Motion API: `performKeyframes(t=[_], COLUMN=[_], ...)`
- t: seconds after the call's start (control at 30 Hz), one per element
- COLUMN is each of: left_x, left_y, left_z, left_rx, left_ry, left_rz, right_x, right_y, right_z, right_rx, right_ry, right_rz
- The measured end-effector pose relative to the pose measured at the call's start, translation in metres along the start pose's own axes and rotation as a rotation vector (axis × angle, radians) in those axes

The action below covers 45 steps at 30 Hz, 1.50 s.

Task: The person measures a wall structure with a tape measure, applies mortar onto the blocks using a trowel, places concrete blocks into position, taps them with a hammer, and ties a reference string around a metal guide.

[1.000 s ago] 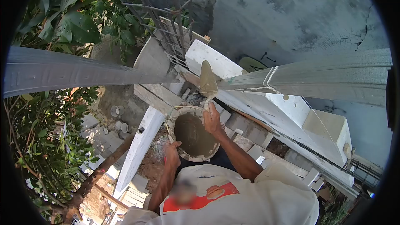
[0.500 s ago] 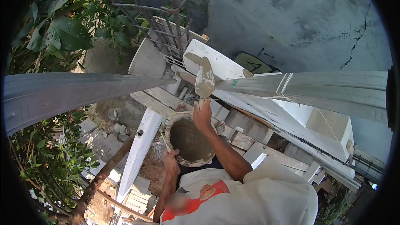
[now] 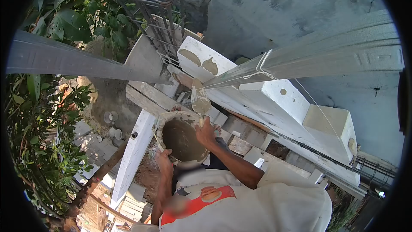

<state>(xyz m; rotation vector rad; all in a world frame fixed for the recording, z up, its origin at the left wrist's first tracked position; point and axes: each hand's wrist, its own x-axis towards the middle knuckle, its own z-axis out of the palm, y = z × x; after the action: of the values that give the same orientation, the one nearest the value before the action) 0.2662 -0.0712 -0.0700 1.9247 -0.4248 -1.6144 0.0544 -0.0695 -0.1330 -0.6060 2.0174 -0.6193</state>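
A round bucket (image 3: 159,131) of wet grey mortar (image 3: 183,141) is held in front of my body. My left hand (image 3: 164,160) grips its rim at the lower left. Closed around the handle of a mortar-smeared trowel (image 3: 200,100) is my right hand (image 3: 206,132), beside the bucket's right rim. The trowel's blade points up and away from me. Beyond it stands a white block (image 3: 201,48), with two patches of mortar (image 3: 210,65) on its top face.
Metal posts cross at left (image 3: 77,58) and right (image 3: 326,45), with a string (image 3: 316,106) tied to the right one. Rebar (image 3: 165,13) rises beyond the block. A white beam (image 3: 133,157) slants at lower left. Leafy branches (image 3: 47,124) fill the left side.
A second mortar patch now shows on the white block. The trowel has come back from the block towards the bucket's rim. The view has shifted somewhat.
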Motion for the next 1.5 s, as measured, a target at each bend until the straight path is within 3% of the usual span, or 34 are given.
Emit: performKeyframes(t=[0.07, 0.13, 0.2, 0.33, 0.4, 0.5, 0.63, 0.73, 0.8, 0.83, 0.9, 0.93, 0.97, 1.03, 1.1, 1.23, 1.33, 1.5], left_x=[-0.01, -0.015, -0.019, -0.061, -0.06, -0.071, -0.081, -0.09, -0.091, -0.089, -0.085, -0.086, -0.087, -0.094, -0.093, -0.089, -0.081, -0.076], left_y=[-0.003, -0.01, -0.018, -0.003, -0.013, -0.019, -0.023, -0.02, -0.021, -0.021, -0.028, -0.028, -0.028, -0.024, -0.02, -0.018, -0.022, -0.015], left_z=[0.005, 0.002, 0.002, 0.025, 0.028, 0.039, 0.051, 0.066, 0.073, 0.07, 0.076, 0.078, 0.079, 0.083, 0.078, 0.075, 0.068, 0.065], left_rx=[-0.065, -0.016, 0.008, -0.037, 0.016, 0.09, 0.034, -0.125, -0.161, -0.191, -0.218, -0.244, -0.238, -0.228, -0.232, -0.336, -0.386, -0.365], left_ry=[-0.034, -0.022, -0.05, -0.068, -0.017, 0.045, 0.024, 0.003, 0.003, -0.005, -0.009, -0.02, -0.02, -0.006, -0.012, -0.053, -0.04, -0.091], left_rz=[0.114, -0.013, 0.099, 0.214, 0.292, 0.429, 0.603, 0.688, 0.69, 0.692, 0.682, 0.671, 0.673, 0.633, 0.585, 0.497, 0.468, 0.433], right_x=[-0.04, -0.062, -0.066, -0.076, -0.073, -0.063, -0.074, -0.098, -0.105, -0.11, -0.108, -0.1, -0.089, -0.088, -0.093, -0.11, -0.122, -0.116], right_y=[0.016, 0.043, 0.057, 0.041, 0.043, 0.043, 0.045, 0.046, 0.042, 0.026, 0.001, 0.011, 0.026, 0.031, 0.029, 0.044, 0.045, 0.048], right_z=[-0.044, -0.085, -0.114, -0.134, -0.127, -0.111, -0.102, -0.125, -0.16, -0.171, -0.201, -0.209, -0.215, -0.222, -0.227, -0.237, -0.247, -0.245], right_rx=[-0.031, -0.066, -0.429, -0.794, -0.976, -1.114, -1.268, -1.425, -1.302, -1.304, -1.201, -1.196, -0.853, -0.497, -0.313, -0.104, 0.11, 0.228], right_ry=[-0.077, -0.178, -0.506, -0.445, -0.278, -0.15, -0.114, -0.232, -0.474, -0.477, -0.787, -0.788, -0.924, -1.029, -1.094, -1.073, -0.913, -0.695], right_rz=[-0.122, -0.238, -0.34, -0.598, -0.814, -0.941, -0.862, -0.813, -0.961, -0.964, -0.692, -0.695, -0.613, -0.518, -0.12, 0.037, 0.112, -0.035])
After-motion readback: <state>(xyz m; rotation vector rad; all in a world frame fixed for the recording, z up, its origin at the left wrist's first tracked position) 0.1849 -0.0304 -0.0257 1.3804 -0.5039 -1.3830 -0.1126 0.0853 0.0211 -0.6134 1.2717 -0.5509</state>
